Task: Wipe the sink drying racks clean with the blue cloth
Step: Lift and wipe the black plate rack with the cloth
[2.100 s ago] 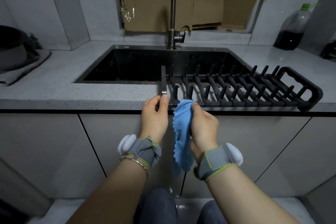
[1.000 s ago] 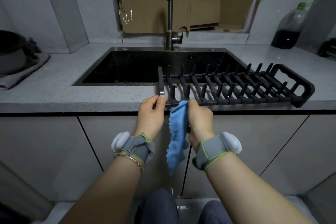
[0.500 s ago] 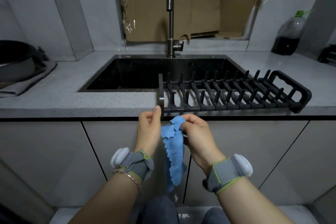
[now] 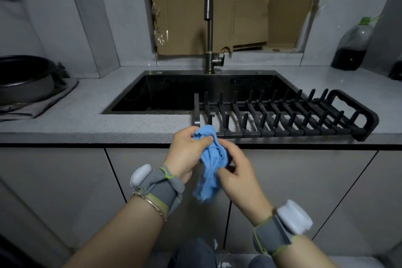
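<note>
A black drying rack (image 4: pixel 287 115) with rows of upright pegs lies across the right half of the dark sink (image 4: pixel 165 93) and onto the counter. Both hands hover in front of the counter edge, just below the rack's near left corner. My left hand (image 4: pixel 187 154) pinches the top of the bunched blue cloth (image 4: pixel 212 163) between thumb and fingers. My right hand (image 4: pixel 237 172) grips the cloth from the right side lower down, its fingers curled round the fabric. The cloth's loose end hangs down between the wrists. Neither hand touches the rack.
A tall faucet (image 4: pixel 209 24) stands behind the sink, with cardboard (image 4: pixel 235 6) against the wall. A dark pot (image 4: pixel 24 78) on a grey towel sits at the far left. A plastic bottle (image 4: pixel 352 48) of dark liquid stands at the back right. Grey cabinet doors (image 4: pixel 61 180) run below the counter.
Both hands have drawn back from the rack's left end. My left hand let go of the rack and took hold of the cloth, which is now bunched between both hands.
</note>
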`<state>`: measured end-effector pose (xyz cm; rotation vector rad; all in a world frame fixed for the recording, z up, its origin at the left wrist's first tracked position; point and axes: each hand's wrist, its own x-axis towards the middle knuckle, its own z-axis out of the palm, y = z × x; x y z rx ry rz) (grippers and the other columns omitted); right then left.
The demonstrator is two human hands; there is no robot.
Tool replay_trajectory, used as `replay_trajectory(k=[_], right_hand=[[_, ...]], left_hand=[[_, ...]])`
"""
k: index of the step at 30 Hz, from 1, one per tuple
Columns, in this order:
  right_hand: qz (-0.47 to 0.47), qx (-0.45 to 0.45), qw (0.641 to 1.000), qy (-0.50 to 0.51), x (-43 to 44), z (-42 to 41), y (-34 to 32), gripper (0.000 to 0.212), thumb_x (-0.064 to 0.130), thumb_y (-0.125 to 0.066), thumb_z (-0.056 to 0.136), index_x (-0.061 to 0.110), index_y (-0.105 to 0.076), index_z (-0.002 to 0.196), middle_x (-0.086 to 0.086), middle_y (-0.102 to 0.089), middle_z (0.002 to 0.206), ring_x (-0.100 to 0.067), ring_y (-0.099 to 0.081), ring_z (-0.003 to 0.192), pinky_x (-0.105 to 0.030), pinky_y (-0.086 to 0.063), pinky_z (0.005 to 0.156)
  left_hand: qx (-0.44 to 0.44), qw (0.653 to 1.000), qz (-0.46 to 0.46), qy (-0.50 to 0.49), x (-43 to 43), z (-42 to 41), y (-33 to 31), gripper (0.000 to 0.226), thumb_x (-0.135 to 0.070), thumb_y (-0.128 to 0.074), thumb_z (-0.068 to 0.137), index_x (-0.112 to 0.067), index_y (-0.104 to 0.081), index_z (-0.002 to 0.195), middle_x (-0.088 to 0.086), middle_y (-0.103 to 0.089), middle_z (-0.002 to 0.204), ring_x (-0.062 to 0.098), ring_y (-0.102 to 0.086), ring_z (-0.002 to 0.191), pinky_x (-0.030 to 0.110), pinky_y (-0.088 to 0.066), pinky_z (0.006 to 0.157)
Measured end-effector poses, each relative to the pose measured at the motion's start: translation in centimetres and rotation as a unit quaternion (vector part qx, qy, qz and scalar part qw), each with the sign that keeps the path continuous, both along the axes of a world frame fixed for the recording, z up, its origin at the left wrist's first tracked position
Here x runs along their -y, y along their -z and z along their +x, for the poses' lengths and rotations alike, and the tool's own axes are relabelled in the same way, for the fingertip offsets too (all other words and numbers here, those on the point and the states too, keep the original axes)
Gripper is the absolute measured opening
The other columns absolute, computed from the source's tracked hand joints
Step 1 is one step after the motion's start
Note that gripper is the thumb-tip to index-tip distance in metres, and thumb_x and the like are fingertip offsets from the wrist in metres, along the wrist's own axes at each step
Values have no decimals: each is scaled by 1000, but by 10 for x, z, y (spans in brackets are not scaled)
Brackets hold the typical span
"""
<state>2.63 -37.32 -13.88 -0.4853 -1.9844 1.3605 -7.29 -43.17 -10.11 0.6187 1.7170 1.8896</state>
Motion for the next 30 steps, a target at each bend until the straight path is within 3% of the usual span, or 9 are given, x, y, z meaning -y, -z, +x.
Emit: replay_trajectory(k=[3, 7, 11, 14, 16, 19, 22, 25, 30], right_hand=[[-96, -36, 989, -107, 10, -2, -13, 52, -1, -52, 90, 34, -34, 124, 21, -51, 115, 18, -54, 96, -5, -43, 81], [5, -27, 999, 22, -8, -11, -23, 47, -6, -42, 90, 26, -55, 123, 6, -62, 114, -8, -59, 101, -22, -46, 93], [156, -42, 980, 113, -19, -18, -54, 47, -6, -41, 82, 12, -62, 119, -4, -55, 103, -8, -51, 94, -1, -34, 85], [303, 51, 950, 53, -19, -32, -74, 39, 11, -46, 77, 8, -69, 108, -12, -57, 107, -21, -55, 97, -17, -38, 89], [394, 147, 907, 0, -19, -37, -73, 32, 18, -53, 82, 11, -69, 109, -10, -55, 113, -28, -51, 104, -29, -40, 91], [489, 214, 845, -36, -17, -99, -71, 29, 18, -49, 87, 11, -68, 108, -9, -54, 108, -29, -48, 100, -31, -39, 81], [494, 247, 834, -9, -32, -117, -90, 25, 14, -52, 84, 9, -69, 102, -13, -61, 103, -34, -56, 97, -32, -44, 77], [490, 283, 824, 9, -48, -138, -106, 25, 12, -57, 81, 8, -69, 102, -17, -65, 103, -36, -61, 96, -34, -49, 75], [470, 330, 818, 39, -77, -163, -116, 27, 4, -55, 82, 6, -68, 105, -16, -65, 106, -33, -60, 97, -34, -48, 75]], left_hand=[[2, 998, 38, 52, 5, 9, -14, 13, 3, -57, 88, -6, -65, 83, 5, -67, 65, 12, -64, 56, 21, -53, 54], [-95, 995, -23, -25, 10, -12, -18, 14, -11, -59, 90, -9, -69, 81, 1, -65, 62, 5, -57, 50, 16, -47, 51], [-181, 974, -90, -101, 10, -26, 1, 27, 3, -60, 83, -13, -57, 105, -5, -54, 66, 0, -51, 53, 17, -43, 62], [-240, 964, -106, -46, 2, -12, 10, 26, 11, -60, 79, -10, -58, 94, 1, -58, 77, -7, -52, 60, 14, -41, 59], [-260, 957, -107, -62, -5, -5, 19, 19, 11, -56, 81, -4, -57, 92, 8, -57, 83, 9, -52, 79, 20, -38, 61], [-182, 971, -84, -129, -12, -66, 37, 11, 9, -56, 82, 0, -56, 88, 12, -59, 84, 15, -50, 82, 22, -36, 57], [-194, 974, -66, -100, -16, -65, 36, 9, 1, -68, 79, -4, -61, 77, 17, -62, 83, 16, -50, 73, 26, -41, 63], [-226, 969, -51, -89, -14, -52, 30, 13, -8, -71, 80, -12, -63, 71, 1, -47, 67, 7, -40, 57, 18, -33, 57], [-258, 961, -39, -91, -16, -41, 30, 10, -10, -72, 81, -2, -72, 86, -7, -38, 64, -3, -45, 53, 8, -33, 55]])
